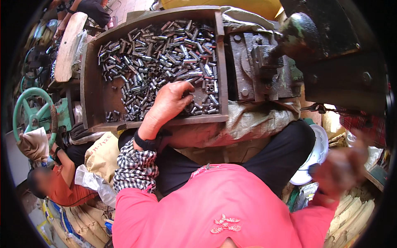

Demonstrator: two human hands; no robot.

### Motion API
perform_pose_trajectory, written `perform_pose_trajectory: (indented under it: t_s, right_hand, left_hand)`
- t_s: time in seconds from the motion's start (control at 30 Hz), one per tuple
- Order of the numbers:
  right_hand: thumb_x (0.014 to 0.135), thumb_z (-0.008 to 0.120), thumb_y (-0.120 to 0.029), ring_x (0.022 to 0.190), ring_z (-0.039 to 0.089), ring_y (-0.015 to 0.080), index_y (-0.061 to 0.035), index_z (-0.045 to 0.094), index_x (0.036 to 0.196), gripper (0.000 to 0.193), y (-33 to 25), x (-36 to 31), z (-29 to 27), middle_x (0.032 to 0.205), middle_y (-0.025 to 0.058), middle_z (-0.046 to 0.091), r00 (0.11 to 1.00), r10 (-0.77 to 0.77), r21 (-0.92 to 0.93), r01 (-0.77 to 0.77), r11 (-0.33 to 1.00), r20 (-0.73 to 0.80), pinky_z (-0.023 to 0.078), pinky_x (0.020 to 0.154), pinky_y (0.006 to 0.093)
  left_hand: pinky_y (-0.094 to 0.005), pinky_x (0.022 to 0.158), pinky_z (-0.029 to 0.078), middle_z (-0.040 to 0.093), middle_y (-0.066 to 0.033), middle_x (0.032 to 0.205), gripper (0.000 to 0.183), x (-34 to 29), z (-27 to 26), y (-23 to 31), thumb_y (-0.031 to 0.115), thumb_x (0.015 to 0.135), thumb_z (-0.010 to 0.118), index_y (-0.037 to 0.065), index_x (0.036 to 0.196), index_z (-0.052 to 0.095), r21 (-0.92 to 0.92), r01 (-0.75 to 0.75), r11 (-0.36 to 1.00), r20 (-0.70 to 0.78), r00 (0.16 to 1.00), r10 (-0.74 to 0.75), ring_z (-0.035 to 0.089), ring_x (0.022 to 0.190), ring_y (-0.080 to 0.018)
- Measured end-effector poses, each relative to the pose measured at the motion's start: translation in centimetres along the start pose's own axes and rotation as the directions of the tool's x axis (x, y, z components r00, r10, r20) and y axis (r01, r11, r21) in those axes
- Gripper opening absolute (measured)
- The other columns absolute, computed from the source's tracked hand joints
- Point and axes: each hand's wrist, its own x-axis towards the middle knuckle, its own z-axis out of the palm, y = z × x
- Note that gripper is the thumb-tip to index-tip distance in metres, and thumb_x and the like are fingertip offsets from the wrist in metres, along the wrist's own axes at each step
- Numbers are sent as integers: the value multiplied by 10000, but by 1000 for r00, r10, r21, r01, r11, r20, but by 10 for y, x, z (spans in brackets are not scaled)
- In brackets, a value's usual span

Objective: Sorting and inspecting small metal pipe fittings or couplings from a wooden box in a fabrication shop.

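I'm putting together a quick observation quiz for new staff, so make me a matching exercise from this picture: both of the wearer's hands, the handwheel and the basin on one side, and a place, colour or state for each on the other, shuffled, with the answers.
Column one
1. Left hand
2. Right hand
3. Handwheel
4. Basin

Column two
A. Blurred, at the picture's right
B. White, beside the wearer's right knee
C. Among small metal pieces in a tray
D. Green, at the picture's left

Pairs: 1-C, 2-A, 3-D, 4-B
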Motion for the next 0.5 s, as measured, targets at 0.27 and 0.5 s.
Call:
perform_pose_trajectory:
  t_s: [0.27,0.5]
  right_hand:
    - [664,582,-132,1048,511,282,-60,693,762,165,-111,44,228,989,123,582,888,-132,117,89,989,440,290,992,554]
    - [650,590,-121,950,519,264,-48,666,684,111,-125,57,236,870,98,564,798,-152,184,52,981,583,255,1009,529]
  left_hand:
    - [-429,657,503,603,-134,806,195,-11,8,3,198,736,664,33,796,578,360,-23,932,171,984,-42,621,741,-328]
    - [-451,624,496,606,-157,708,130,-8,8,-7,149,712,610,28,698,564,280,-76,957,130,991,40,616,695,-344]
